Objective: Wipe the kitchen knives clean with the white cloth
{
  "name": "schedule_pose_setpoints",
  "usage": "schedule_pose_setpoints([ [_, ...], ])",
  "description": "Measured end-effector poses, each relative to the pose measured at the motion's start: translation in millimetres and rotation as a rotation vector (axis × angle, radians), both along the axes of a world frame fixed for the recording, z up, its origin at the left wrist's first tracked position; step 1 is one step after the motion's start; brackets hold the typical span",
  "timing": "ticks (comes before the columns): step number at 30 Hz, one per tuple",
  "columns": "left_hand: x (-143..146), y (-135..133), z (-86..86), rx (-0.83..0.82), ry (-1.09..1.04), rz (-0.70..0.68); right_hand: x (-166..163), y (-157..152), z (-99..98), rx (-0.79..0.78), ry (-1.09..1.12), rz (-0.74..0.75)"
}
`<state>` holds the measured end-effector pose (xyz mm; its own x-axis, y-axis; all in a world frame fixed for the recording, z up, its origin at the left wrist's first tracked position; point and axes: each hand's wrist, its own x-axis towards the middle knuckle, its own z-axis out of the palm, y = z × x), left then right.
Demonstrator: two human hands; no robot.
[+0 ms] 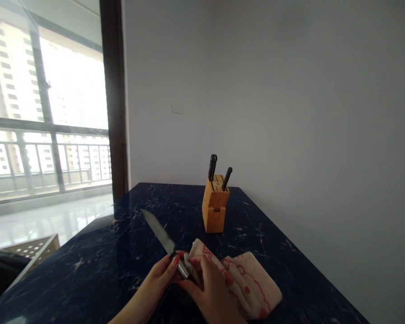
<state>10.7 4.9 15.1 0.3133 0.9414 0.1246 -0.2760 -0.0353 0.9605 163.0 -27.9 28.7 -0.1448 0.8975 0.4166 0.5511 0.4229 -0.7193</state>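
Note:
My left hand (162,274) is closed round the handle of a kitchen knife (159,231), whose long blade points away to the far left above the dark table. Close beside it, my right hand (205,281) pinches a corner of a pink-and-white cloth (254,283) with red markings, against the handle's metal end. The rest of the cloth lies bunched on the table to the right of that hand. Beyond both hands stands a wooden knife block (216,207), with two black-handled knives upright in its slots.
The glossy dark blue marbled table (128,238) reaches back to a grey wall (290,112). At the lower left, past the table edge, a chair (37,252) with a perforated panel is partly visible. A large window (47,112) fills the left side.

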Motion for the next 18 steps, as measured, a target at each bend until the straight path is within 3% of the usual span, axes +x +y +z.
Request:
schedule_pose_setpoints([
  [5, -1.8, -2.3, 3.1, 0.09, 0.126, -0.008, 0.5, 3.5, -4.2, 0.003, -0.116, -0.082],
  [9, -6.2, 1.4, 3.8, 0.141, 0.223, 0.007, 1.7, 5.9, -9.8, 0.06, -0.253, -0.059],
  [12, -9.6, 9.4, -3.5, 0.036, 0.232, 0.093, 7.8, 7.9, -6.7, 0.103, -0.335, -0.051],
  [14, -11.5, 14.2, -8.5, -0.03, 0.165, 0.221, 15.2, 10.5, 0.2, 0.127, -0.393, -0.032],
  [16, -13.3, 15.3, -9.3, -0.03, 0.126, 0.275, 24.0, 14.1, 9.2, 0.145, -0.467, 0.014],
  [18, -14.4, 11.7, -4.5, 0.057, 0.228, 0.332, 32.3, 18.1, 17.4, 0.165, -0.534, 0.047],
])
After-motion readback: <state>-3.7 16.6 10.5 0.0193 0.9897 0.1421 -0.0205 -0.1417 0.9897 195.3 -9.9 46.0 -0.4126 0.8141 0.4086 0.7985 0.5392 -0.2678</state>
